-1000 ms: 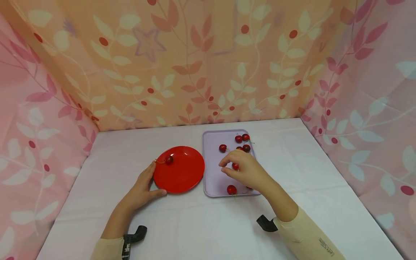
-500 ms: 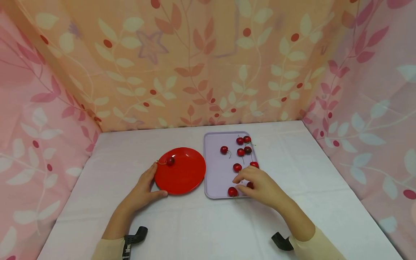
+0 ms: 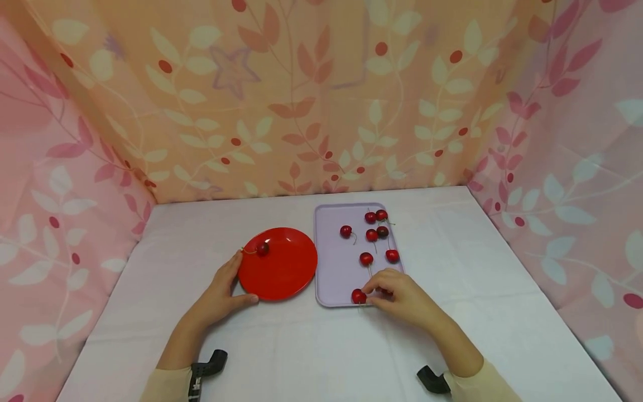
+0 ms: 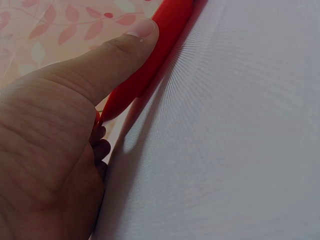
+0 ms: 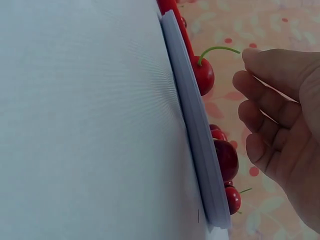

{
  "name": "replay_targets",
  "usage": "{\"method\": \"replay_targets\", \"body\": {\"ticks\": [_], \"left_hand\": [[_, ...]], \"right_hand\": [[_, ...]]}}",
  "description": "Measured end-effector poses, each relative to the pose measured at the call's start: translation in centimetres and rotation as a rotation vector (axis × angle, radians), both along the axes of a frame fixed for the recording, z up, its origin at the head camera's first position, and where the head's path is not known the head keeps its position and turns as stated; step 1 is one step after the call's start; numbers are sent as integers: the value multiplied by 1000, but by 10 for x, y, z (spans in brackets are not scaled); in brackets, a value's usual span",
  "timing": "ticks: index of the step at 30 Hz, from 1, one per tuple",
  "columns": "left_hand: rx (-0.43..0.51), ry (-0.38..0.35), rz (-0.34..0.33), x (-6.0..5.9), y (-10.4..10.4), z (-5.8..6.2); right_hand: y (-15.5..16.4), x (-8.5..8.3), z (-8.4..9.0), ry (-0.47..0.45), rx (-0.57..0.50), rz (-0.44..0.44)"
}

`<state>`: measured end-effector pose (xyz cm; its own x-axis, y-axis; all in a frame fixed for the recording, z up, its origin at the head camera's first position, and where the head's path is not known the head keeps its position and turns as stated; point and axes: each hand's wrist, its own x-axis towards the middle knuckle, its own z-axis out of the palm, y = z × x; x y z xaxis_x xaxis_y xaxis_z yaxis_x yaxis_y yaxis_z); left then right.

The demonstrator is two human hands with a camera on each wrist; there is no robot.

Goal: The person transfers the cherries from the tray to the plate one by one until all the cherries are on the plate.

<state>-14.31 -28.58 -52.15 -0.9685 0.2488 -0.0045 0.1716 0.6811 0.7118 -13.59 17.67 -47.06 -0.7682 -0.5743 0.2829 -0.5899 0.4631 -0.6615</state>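
Note:
A red plate (image 3: pixel 281 271) lies on the white table with one cherry (image 3: pixel 262 249) near its far left rim. My left hand (image 3: pixel 221 290) grips the plate's left edge, thumb (image 4: pixel 125 47) pressed along the rim (image 4: pixel 165 40). Beside it is a lavender tray (image 3: pixel 331 268) with several cherries. My right hand (image 3: pixel 397 295) rests at the tray's near edge (image 5: pixel 192 115). Its fingertips meet the green stem of the nearest cherry (image 3: pixel 358 296) (image 5: pixel 202 75) and seem to pinch it. Another cherry (image 5: pixel 226 159) lies under that hand.
Several more cherries (image 3: pixel 377 223) are scattered over the tray's far right part. Leaf-patterned cloth walls (image 3: pixel 321 100) close in the table at the back and both sides. Black camera mounts (image 3: pixel 208 363) (image 3: pixel 432 381) sit at my wrists.
My right hand drew back from the tray's middle to its near edge and closed in on the nearest cherry's stem. The left hand and plate stayed still.

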Motion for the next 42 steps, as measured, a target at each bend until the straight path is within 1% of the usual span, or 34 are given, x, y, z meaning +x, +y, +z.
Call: {"method": "replay_targets", "body": {"ticks": [3, 10, 15, 19, 22, 29, 36, 42], "left_hand": [[1, 6, -1, 0, -1, 0], [9, 9, -10, 0, 0, 0], [3, 4, -6, 0, 1, 0], [0, 2, -4, 0, 1, 0], [-2, 5, 0, -1, 1, 0], [6, 10, -4, 2, 2, 0], [8, 3, 1, 2, 3, -1], [3, 9, -2, 1, 1, -1]], "right_hand": [[1, 0, -3, -7, 14, 14], [1, 5, -4, -50, 60, 37], [-1, 7, -7, -18, 85, 42], [-1, 7, -9, 20, 106, 25], [-2, 6, -10, 35, 100, 19], [-2, 8, -12, 63, 77, 36], [-3, 9, -17, 54, 72, 31], [-4, 8, -18, 74, 44, 49]]}}
